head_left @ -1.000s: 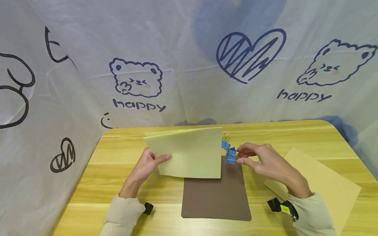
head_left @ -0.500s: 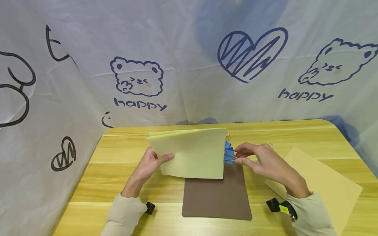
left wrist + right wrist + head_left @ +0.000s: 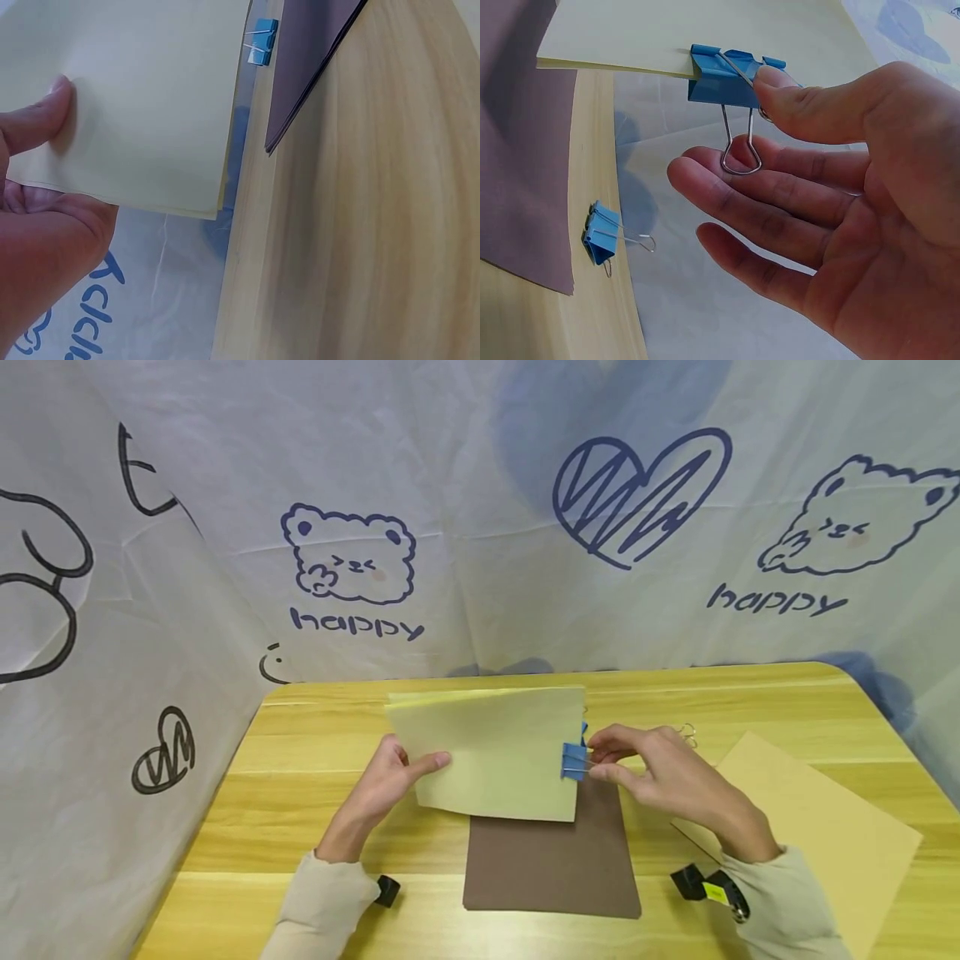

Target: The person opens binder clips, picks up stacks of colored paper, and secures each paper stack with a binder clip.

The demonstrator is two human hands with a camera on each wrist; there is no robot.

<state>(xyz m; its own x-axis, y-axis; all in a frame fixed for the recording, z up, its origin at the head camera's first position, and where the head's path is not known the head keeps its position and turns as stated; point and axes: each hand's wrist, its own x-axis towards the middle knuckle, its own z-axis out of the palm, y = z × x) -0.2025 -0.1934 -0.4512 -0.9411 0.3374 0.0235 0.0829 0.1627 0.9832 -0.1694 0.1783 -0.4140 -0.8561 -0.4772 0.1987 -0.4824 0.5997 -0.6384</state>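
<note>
My left hand (image 3: 390, 777) holds a stack of pale yellow paper (image 3: 487, 752) at its left side, thumb lying on the front face. A blue binder clip (image 3: 573, 762) sits over the right edge of the paper. My right hand (image 3: 667, 772) is at this clip, with the thumb on one wire handle. In the right wrist view the clip's jaws straddle the sheets' edge, and the other handle hangs down by the fingertips (image 3: 686, 176). Beneath the paper lies a dark brown stack of sheets (image 3: 551, 877), partly covered in the head view.
Another blue binder clip (image 3: 604, 234) stands on the wooden table (image 3: 330, 718) past the brown stack. A wire clip handle (image 3: 688, 735) shows behind my right hand. A tan sheet (image 3: 817, 827) lies at the right, partly under my right forearm. A printed curtain (image 3: 480, 552) hangs behind the table.
The paper has moved right in my left hand. The blue clip, earlier beside the paper's right edge, now overlaps that edge. My right hand has shifted slightly left.
</note>
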